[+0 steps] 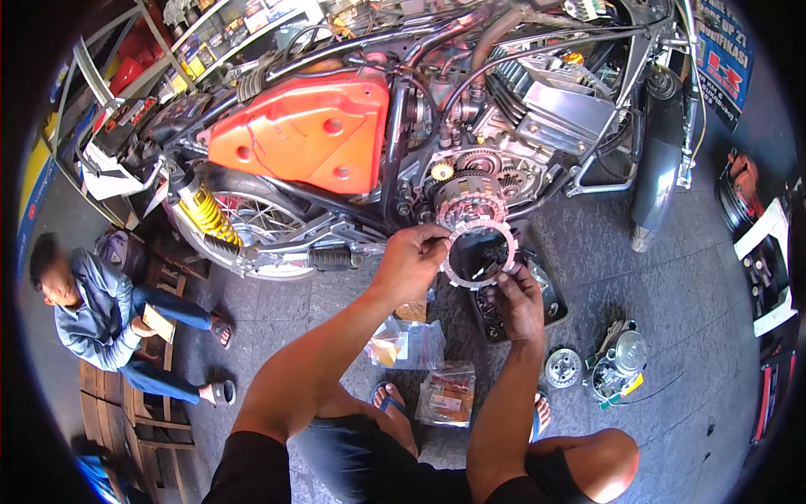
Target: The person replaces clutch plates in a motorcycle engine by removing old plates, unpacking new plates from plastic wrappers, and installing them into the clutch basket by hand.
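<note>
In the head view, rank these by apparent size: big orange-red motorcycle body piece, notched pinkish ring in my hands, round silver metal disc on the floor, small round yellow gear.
1. Orange-red body piece
2. Notched ring, by outer outline
3. Silver disc
4. Yellow gear

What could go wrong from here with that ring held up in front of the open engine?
The toothed ring is held only by its edge, between the left hand and right hand; if either grip slips, it might drop toward the tray below.
The gears are exposed, so dirt could get in.
The plastic packet lies between the feet and might be stepped on.
</note>
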{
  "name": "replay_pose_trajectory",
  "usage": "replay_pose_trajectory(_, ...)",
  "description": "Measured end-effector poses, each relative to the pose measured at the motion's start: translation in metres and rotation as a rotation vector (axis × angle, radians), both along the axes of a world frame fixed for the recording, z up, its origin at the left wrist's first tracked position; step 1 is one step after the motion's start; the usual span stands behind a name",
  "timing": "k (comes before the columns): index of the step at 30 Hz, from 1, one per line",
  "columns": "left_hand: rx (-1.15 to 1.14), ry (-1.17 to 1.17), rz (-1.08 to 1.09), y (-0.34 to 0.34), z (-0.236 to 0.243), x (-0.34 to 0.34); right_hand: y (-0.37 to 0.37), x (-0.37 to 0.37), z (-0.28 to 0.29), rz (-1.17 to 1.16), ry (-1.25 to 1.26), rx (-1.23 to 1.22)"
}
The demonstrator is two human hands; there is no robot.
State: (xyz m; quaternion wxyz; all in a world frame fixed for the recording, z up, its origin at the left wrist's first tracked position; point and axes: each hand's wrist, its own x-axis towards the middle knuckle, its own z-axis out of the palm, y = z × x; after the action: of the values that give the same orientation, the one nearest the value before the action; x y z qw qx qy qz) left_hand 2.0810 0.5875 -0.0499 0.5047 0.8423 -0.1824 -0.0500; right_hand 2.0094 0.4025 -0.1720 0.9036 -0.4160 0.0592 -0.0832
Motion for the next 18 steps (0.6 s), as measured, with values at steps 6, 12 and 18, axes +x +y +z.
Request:
replay_pose_trajectory(6, -0.024, -0.155, 0.112, -0.020, -0.007, 0.013, 0.012, 0.016, -0.008, -0.059, 0.012, 0.187)
replay_pose_trajectory(12, 0.003, -0.161, 0.215, -0.032, -0.009, 0.019, 0.027, 0.030, -0.021, -0.047, 0.005, 0.325)
replay_pose_trajectory(18, 0.049, -0.317, 0.187, -0.034, -0.007, 0.028, 0.038, 0.043, -0.025, -0.180, 0.007, 0.346)
